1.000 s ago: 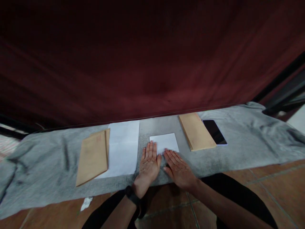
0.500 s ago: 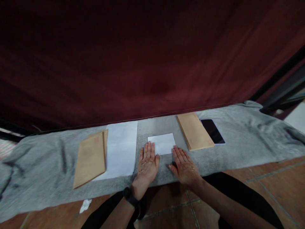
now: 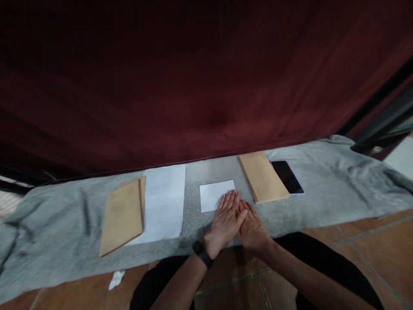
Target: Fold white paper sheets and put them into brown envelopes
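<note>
Small white paper lay lower centre in the frame, left hand over its right corner, touching the right hand; both flat, gripping nothing.

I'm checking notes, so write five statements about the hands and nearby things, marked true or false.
1. The left hand partly covers the small white paper. True.
2. A wristband is on the right wrist. False: the black wristband is on the left wrist.
3. The phone lies to the right of the right envelopes. True.
4. The large sheet lies beside the phone. False: the large white sheet lies partly under the left envelopes.
5. The hands are wide apart. False: the left thumb overlaps the right hand.
</note>
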### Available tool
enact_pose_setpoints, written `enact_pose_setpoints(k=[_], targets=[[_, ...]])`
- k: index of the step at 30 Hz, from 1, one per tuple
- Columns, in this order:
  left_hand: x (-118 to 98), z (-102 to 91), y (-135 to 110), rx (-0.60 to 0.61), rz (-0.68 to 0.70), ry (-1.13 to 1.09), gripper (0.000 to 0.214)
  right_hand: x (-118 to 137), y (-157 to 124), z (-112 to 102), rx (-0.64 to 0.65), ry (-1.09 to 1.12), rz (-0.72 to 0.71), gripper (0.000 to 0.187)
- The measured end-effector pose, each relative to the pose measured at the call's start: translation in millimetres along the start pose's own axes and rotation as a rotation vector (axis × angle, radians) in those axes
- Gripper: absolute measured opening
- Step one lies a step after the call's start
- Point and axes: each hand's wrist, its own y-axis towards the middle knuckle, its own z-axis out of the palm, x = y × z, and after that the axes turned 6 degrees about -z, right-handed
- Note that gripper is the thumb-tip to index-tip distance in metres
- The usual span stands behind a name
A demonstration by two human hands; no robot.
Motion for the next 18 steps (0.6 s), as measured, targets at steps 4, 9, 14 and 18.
enact_pose_setpoints(k=[4,9,14,18], targets=[[6,2.0,0,0.004,-0.038,0.032,0.064,2,2,-4,-0.009,-0.008,0.024,0.06],[21,5.2,0,-0.039,-0.1,0.119,0.067,4,5,-11,-0.024,-0.001,0.03,0.052],[33,5.8,-2,-0.082,-0.167,0.192,0.07,3,7,-14,-0.024,0.015,0.069,0.05],[43,6.1,-8,-0.133,-0.196,0.225,0.069,2,7,-16,0.0,0.038,0.08,0.051]])
